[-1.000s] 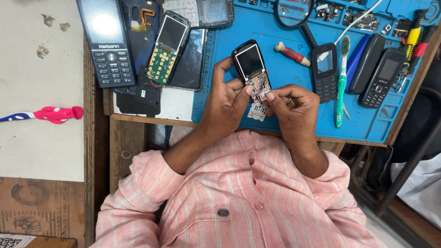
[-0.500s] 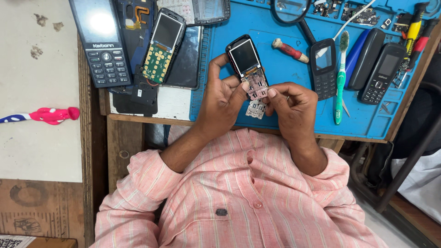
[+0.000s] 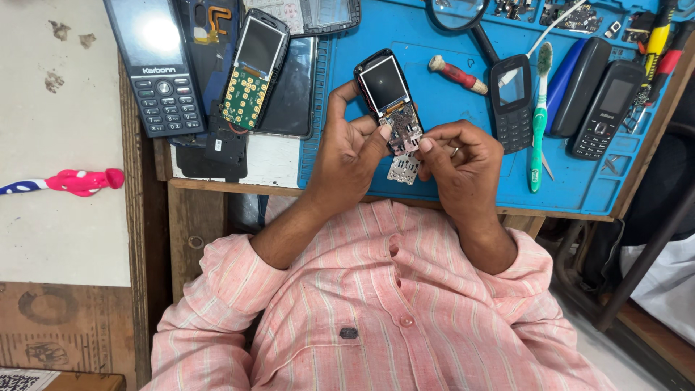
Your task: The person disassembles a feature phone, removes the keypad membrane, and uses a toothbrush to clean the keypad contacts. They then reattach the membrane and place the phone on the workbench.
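Your left hand (image 3: 347, 156) and right hand (image 3: 460, 159) both grip the stripped phone (image 3: 391, 101) over the blue mat (image 3: 449, 108); a green toothbrush (image 3: 538, 119) lies at three o'clock.

A stripped phone (image 3: 391, 108) sits between the left hand (image 3: 347, 156) and right hand (image 3: 460, 163) over a work mat (image 3: 579, 188). To its right lie a screwdriver (image 3: 457, 74), keypad phone (image 3: 512, 101) and toothbrush (image 3: 538, 116) (side by side); left, a circuit board (image 3: 253, 69).

five keypad phones (image 3: 512, 101), one toothbrush (image 3: 538, 116), one magnifier (image 3: 457, 14), one red-handled screwdriver (image 3: 457, 74), two hands (image 3: 347, 156).
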